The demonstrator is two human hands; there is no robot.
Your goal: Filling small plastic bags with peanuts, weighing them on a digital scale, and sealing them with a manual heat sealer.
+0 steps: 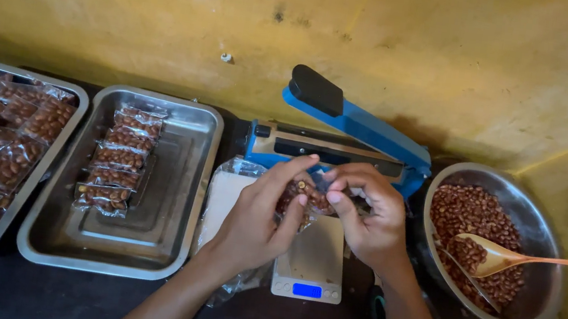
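A small clear bag of peanuts (304,200) is pinched between both hands above the digital scale (311,261). The left hand (260,216) grasps its 9 o'clock edge, the right hand (369,217) its 3 o'clock edge, equally near. The blue heat sealer (347,135) lies at 12 o'clock, the steel bowl (549,244) at 3 o'clock on the counter (18,285).

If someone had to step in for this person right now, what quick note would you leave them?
Left hand and right hand together hold a small clear bag of peanuts above the small scale, in front of the blue heat sealer.
Done: filled packets lie in the middle tray and heaped in the left tray.
Left: loose peanuts remain in the metal bowl with a wooden spoon.
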